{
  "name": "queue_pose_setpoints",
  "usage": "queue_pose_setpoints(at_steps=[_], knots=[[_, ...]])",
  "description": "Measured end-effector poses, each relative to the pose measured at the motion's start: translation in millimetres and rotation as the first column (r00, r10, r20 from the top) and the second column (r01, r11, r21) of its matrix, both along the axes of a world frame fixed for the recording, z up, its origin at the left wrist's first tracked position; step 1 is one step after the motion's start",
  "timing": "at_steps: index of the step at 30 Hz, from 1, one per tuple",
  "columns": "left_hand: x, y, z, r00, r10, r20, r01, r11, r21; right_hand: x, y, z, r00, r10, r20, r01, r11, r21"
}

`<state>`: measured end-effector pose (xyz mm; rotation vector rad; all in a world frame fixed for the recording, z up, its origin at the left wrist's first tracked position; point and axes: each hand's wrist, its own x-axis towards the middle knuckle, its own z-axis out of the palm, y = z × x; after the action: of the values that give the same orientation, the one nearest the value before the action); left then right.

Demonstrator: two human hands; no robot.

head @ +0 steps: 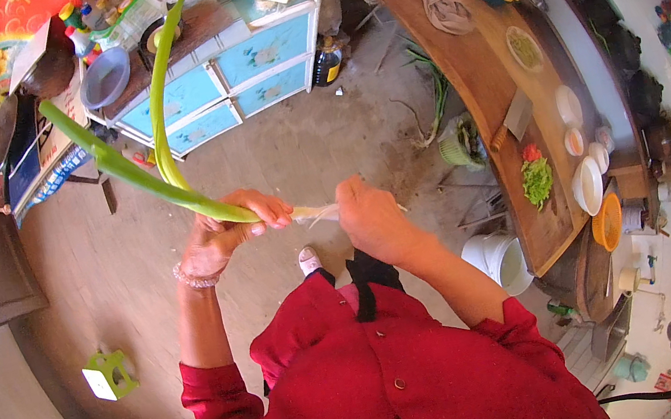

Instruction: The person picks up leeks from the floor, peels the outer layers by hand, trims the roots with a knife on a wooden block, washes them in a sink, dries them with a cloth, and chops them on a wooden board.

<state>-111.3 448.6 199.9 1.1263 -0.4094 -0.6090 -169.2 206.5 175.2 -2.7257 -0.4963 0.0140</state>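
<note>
A long green onion (145, 181) with two green leaves stretches up and to the left from my hands. My left hand (231, 231), with a beaded bracelet at its wrist, grips the stalk where the green turns white. My right hand (373, 213) is closed on the white root end, where thin pale strands stick out on both sides of the fist. A short white stretch of stem shows between the two hands. More green onions (438, 87) lie on the floor beside a light green basket (454, 149).
At the right, a wooden counter (478, 83) bears a cleaver (519, 116), chopped greens (537, 182) and white bowls (587, 185). A white bucket (498, 261) stands by its near end. A blue cabinet (267, 53) is ahead; a green stool (110, 376) stands at the left.
</note>
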Motion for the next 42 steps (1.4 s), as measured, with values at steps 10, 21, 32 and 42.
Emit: queue_pose_setpoints(at_steps=[10, 21, 32, 42], knots=[[-16, -19, -13, 0.912, 0.402, -0.084, -0.363, 0.884, 0.295, -11, 4, -4, 0.989, -0.093, 0.118, 0.105, 0.989, -0.103], [-19, -21, -28, 0.958, 0.274, -0.079, -0.251, 0.942, 0.222, -4, -20, -20, 0.99, -0.048, -0.133, 0.048, 0.999, -0.003], [-20, -20, -31, 0.94, 0.335, -0.06, -0.317, 0.927, 0.202, -4, -18, -28, 0.961, -0.171, -0.216, 0.204, 0.968, 0.143], [-33, -25, -37, 0.924, 0.367, -0.111, -0.347, 0.924, 0.162, -5, -10, -17, 0.989, -0.114, -0.099, 0.139, 0.945, 0.295]])
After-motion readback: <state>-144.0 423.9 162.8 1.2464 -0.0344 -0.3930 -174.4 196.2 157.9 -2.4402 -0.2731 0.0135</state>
